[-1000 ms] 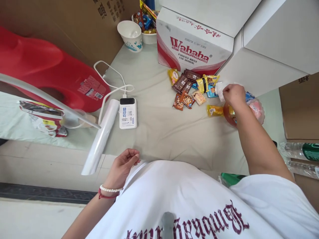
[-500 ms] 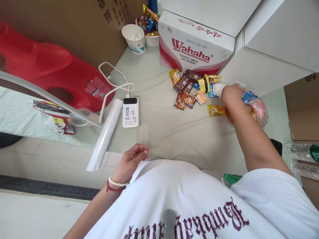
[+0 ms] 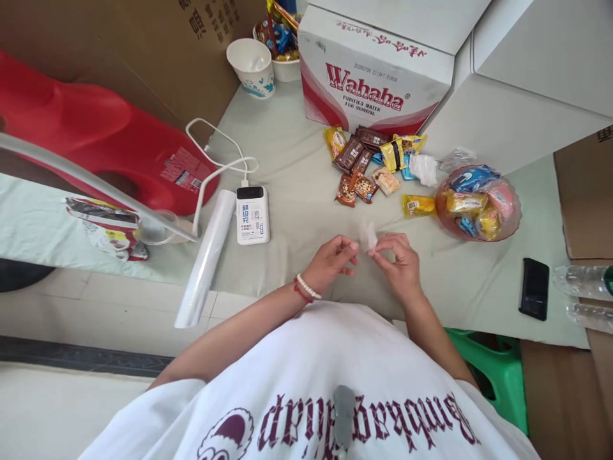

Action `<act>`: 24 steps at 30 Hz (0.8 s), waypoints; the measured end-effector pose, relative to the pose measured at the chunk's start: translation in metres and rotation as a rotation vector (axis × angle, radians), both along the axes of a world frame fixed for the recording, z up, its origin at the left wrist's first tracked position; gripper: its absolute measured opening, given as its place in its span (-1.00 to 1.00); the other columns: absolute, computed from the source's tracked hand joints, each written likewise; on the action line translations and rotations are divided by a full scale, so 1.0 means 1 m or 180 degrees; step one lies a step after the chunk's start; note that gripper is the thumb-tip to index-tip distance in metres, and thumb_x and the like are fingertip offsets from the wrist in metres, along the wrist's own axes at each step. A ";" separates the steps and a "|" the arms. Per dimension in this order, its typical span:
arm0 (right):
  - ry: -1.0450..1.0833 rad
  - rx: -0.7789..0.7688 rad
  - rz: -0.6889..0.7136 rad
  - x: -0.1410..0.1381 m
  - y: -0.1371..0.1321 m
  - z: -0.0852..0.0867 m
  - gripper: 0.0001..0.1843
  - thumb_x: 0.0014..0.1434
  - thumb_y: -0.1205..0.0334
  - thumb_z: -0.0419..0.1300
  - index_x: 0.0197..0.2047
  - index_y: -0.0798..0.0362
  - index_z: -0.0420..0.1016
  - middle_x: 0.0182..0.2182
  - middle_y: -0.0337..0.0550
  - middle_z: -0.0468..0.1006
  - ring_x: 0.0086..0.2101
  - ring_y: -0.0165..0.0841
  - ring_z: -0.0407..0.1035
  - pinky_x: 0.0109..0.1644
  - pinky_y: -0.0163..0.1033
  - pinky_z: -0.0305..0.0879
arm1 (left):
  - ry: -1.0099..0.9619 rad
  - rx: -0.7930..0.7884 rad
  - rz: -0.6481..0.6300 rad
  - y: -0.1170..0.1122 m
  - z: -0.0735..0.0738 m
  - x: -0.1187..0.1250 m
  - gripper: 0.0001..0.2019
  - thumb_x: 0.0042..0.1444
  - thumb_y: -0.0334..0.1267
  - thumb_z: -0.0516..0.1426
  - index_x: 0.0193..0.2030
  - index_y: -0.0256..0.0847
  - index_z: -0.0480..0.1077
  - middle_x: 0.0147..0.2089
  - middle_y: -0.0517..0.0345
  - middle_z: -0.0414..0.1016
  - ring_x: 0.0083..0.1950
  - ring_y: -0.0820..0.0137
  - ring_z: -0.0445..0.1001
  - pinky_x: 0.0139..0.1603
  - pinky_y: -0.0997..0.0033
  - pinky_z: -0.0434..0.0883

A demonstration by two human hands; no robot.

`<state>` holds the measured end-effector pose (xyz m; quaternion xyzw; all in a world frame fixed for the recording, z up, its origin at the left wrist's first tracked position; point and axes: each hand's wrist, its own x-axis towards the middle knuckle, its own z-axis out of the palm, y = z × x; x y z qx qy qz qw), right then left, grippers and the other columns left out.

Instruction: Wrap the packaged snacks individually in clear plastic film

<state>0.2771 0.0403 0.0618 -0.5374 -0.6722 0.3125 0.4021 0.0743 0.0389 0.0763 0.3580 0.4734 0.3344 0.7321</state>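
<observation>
Close in front of my body, my left hand (image 3: 332,260) and my right hand (image 3: 400,262) meet over the pale green cloth (image 3: 306,217). Between their fingertips they pinch a small white wrapped piece (image 3: 368,236). A red-and-white bracelet sits on my left wrist. Farther back lies a pile of wrapped snacks (image 3: 366,166), a crumpled white wrapper (image 3: 424,169) and a yellow packet (image 3: 418,205). To the right stands a clear pink bowl (image 3: 479,203) filled with wrapped sweets.
A Wahaha carton (image 3: 378,76) stands behind the snacks. A power bank (image 3: 252,215) with white cable and a white roll (image 3: 205,259) lie left. A red plastic object (image 3: 96,147), a paper cup (image 3: 251,67), a black phone (image 3: 534,289) and water bottles (image 3: 582,281) surround the cloth.
My right hand has come back from the bowl to the middle with a small white piece. My left hand rose from my shirt's edge to meet it. The bowl is uncovered.
</observation>
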 end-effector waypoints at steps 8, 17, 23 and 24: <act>0.1235 -0.0764 -0.0643 0.022 -0.014 -0.018 -0.69 0.16 -0.04 0.39 -0.32 -0.02 0.43 -0.39 -0.28 0.47 -0.36 -0.38 0.35 -0.19 -0.23 0.36 | -0.0202 0.0141 0.0395 0.004 -0.024 0.007 -0.45 -0.06 0.24 0.38 -0.26 -0.21 0.40 -0.31 0.23 0.45 -0.31 0.47 0.44 -0.25 0.41 0.48; -0.0223 -0.0277 -0.0584 0.024 0.011 -0.003 -0.61 0.28 -0.11 0.24 0.01 -0.03 0.60 0.04 0.04 0.56 0.04 -0.15 0.42 0.09 0.00 0.44 | -0.0342 0.0094 0.0490 -0.008 -0.026 -0.011 -0.49 0.00 0.21 0.37 -0.26 -0.22 0.43 -0.31 0.22 0.46 -0.30 0.47 0.40 -0.22 0.42 0.43; 0.1976 -0.2677 0.0513 -0.005 -0.005 -0.005 -0.54 0.10 -0.18 0.42 -0.08 -0.03 0.66 -0.15 -0.10 0.66 -0.19 -0.29 0.53 -0.09 -0.13 0.55 | -0.0554 -0.0103 0.0603 -0.004 -0.032 -0.012 -0.47 -0.01 0.21 0.38 -0.26 -0.22 0.38 -0.31 0.23 0.44 -0.30 0.48 0.40 -0.24 0.45 0.41; 0.2170 -0.2808 0.0464 -0.007 -0.008 -0.007 -0.54 0.05 -0.15 0.46 -0.11 -0.02 0.67 -0.17 -0.11 0.66 -0.21 -0.32 0.53 -0.09 -0.14 0.55 | -0.0540 -0.0121 0.0574 -0.003 -0.035 -0.013 -0.47 -0.01 0.22 0.37 -0.26 -0.22 0.38 -0.30 0.22 0.44 -0.29 0.47 0.41 -0.23 0.44 0.42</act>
